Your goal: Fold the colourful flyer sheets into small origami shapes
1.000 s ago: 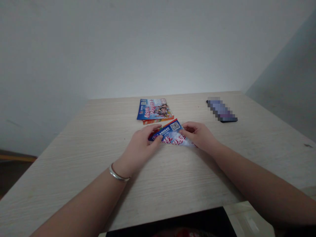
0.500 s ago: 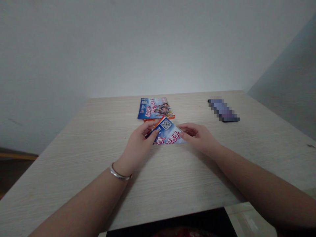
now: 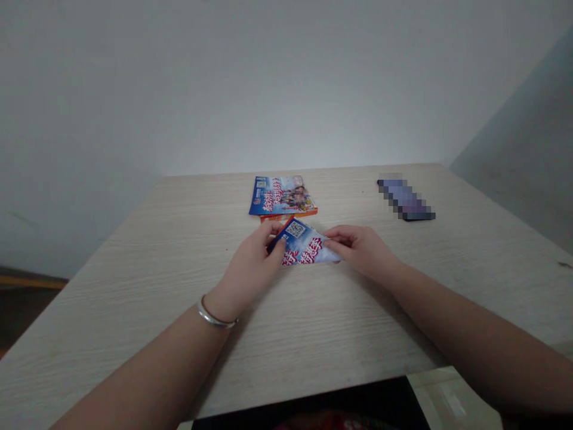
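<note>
A folded flyer [image 3: 307,245], blue and white with red lettering and a QR code, is held between both hands above the table. My left hand [image 3: 257,254] is closed on its left edge, thumb on top and fingers beneath. On the right side, my right hand [image 3: 360,248] pinches the flyer between thumb and fingers. Just beyond the hands lies a stack of flyers [image 3: 282,194], the top one blue with printed figures, with orange edges showing under it. A silver bangle [image 3: 215,316] circles my left wrist.
The pale wood-grain table [image 3: 156,251] reaches back to a grey wall [image 3: 286,83]. A phone [image 3: 406,200], its screen blurred out, lies at the back right. At the near edge there is a dark, partly cut-off item [image 3: 358,397].
The folded flyer has tipped slightly lower and its top corner has shifted a little left and nearer. Both hands keep their hold and have barely moved.
</note>
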